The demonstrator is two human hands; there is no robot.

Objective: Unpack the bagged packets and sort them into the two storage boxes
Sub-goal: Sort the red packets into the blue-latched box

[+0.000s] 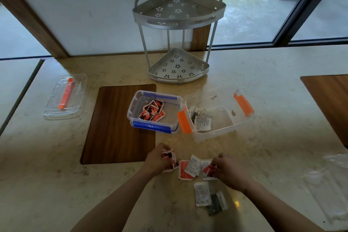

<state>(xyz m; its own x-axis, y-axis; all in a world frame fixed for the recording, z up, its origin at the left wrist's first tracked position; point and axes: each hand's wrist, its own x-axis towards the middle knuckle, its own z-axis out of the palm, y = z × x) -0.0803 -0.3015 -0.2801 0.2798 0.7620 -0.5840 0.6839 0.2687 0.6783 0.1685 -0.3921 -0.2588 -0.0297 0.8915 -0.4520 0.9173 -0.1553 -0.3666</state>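
Observation:
Two clear storage boxes stand mid-table. The blue-clipped box (176, 108) holds several red-and-black packets (152, 112). The orange-clipped box (224, 130) to its right holds several white packets (201, 119). Near the front edge, my left hand (157, 161) is shut on a small stack of red packets (169, 155). My right hand (230, 172) pinches a red packet (208, 170) at the edge of a loose pile. In that pile lie a red packet (183, 172) and a white packet (193, 165). Closer to me rest a white packet (201, 194) and a dark one (214, 204).
A clear lid with an orange clip (65, 97) lies at the far left. A dark wooden inset (116, 124) sits left of the boxes. A grey two-tier corner rack (178, 39) stands behind them. An empty clear plastic bag (329, 184) lies at the right edge.

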